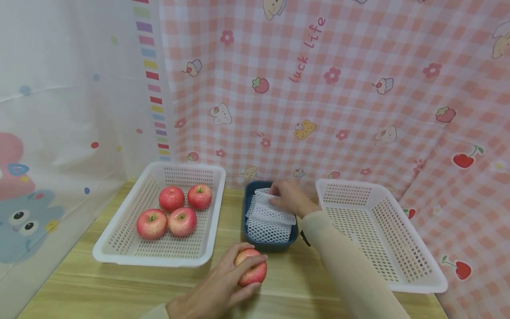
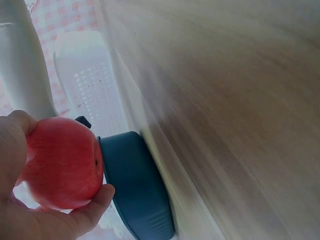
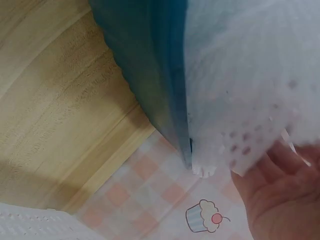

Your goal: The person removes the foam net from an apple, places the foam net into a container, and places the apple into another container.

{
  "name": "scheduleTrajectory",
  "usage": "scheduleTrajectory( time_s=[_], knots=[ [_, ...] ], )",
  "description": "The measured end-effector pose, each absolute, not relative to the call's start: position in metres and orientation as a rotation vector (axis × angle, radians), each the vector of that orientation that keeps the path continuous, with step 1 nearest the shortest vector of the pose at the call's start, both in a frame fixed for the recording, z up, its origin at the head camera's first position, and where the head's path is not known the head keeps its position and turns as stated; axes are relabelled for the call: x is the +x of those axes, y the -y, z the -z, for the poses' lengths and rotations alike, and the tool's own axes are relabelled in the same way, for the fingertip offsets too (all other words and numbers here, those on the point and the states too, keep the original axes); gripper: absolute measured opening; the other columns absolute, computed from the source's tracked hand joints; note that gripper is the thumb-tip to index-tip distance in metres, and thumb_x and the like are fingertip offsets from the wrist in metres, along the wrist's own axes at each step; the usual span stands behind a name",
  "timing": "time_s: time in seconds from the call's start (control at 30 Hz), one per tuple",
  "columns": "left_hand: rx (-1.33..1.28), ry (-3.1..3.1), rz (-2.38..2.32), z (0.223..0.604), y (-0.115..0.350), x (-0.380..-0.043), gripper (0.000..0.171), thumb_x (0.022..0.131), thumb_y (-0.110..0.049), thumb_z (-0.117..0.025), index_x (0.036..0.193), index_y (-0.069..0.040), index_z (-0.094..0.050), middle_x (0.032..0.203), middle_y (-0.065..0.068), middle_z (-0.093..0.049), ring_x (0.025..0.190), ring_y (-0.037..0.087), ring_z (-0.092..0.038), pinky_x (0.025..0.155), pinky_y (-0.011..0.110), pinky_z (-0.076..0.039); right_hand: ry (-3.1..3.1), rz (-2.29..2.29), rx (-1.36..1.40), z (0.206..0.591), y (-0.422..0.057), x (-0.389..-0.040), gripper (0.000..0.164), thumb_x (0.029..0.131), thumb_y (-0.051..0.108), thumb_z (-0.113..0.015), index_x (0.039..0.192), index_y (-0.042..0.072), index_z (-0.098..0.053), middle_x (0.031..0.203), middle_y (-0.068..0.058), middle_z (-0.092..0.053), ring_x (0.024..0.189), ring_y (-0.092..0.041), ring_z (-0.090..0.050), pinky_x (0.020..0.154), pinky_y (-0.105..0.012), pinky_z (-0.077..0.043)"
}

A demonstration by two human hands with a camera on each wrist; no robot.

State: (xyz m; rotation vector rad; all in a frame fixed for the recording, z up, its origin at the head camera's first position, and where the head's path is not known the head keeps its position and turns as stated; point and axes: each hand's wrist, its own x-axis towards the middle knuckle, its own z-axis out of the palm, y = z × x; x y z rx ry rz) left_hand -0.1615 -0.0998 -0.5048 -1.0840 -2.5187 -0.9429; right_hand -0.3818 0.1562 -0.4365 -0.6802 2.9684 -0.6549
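Observation:
My left hand [image 1: 219,283] grips a red apple [image 1: 256,273] above the near part of the wooden table, just in front of a dark blue plastic box [image 1: 271,247]. In the left wrist view, the thumb and fingers curl round the apple [image 2: 65,165]. White foam fruit nets [image 1: 268,231] lie flat in a pile inside the box. My right hand [image 1: 294,198] reaches over the box's far right side and pinches the edge of a foam net [image 3: 250,125]; its fingertips are partly hidden by the net in the right wrist view.
To the left, a white perforated basket [image 1: 149,259] holds several red apples [image 1: 182,221]. Another white basket [image 1: 418,285] stands at the right, beneath the right forearm's side. A checked cloth [image 1: 279,110] hangs behind the table [image 1: 159,288].

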Motion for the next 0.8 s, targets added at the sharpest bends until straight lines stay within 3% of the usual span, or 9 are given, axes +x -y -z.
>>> scheduleTrajectory(
  time_s=[0.27, 0.5, 0.7, 0.8],
  knots=[
    [-1.079, 2.518, 0.923, 0.505, 0.100, -0.160, 0.063, 0.111, -0.036, -0.082, 0.169, -0.038, -0.056, 0.164, 0.005, -0.051, 0.142, 0.018, -0.058, 0.109, 0.034, -0.066, -2.836, 0.610, -0.696, 0.443, -0.157, -0.373, 0.023, 0.112, 0.026, -0.080, 0.130, 0.013, -0.083, 0.136, -0.011, -0.084, 0.130, -0.029, -0.078, 0.117, -0.053, -0.064],
    [-1.098, 2.457, 0.894, 0.506, 0.100, -0.160, 0.060, 0.112, -0.033, -0.081, 0.167, -0.032, -0.059, 0.163, 0.009, -0.054, 0.139, 0.019, -0.061, 0.107, 0.033, -0.066, -2.772, 0.583, -0.726, 0.448, -0.157, -0.365, 0.028, 0.114, 0.027, -0.076, 0.137, 0.013, -0.084, 0.139, -0.011, -0.084, 0.132, -0.029, -0.078, 0.118, -0.053, -0.064],
    [-1.099, 2.451, 0.881, 0.505, 0.100, -0.159, 0.057, 0.114, -0.034, -0.079, 0.167, -0.031, -0.058, 0.163, 0.008, -0.053, 0.139, 0.020, -0.061, 0.106, 0.033, -0.066, -2.725, 0.545, -0.773, 0.453, -0.159, -0.362, 0.034, 0.121, 0.023, -0.061, 0.144, 0.008, -0.081, 0.144, -0.013, -0.082, 0.136, -0.030, -0.077, 0.120, -0.054, -0.062],
    [-1.102, 2.431, 0.875, 0.505, 0.100, -0.159, 0.058, 0.114, -0.033, -0.079, 0.168, -0.033, -0.057, 0.162, 0.007, -0.054, 0.140, 0.019, -0.061, 0.107, 0.033, -0.066, -2.720, 0.526, -0.792, 0.453, -0.158, -0.361, 0.037, 0.123, 0.021, -0.055, 0.147, 0.007, -0.079, 0.148, -0.014, -0.080, 0.126, -0.025, -0.078, 0.118, -0.053, -0.062]
  ],
)
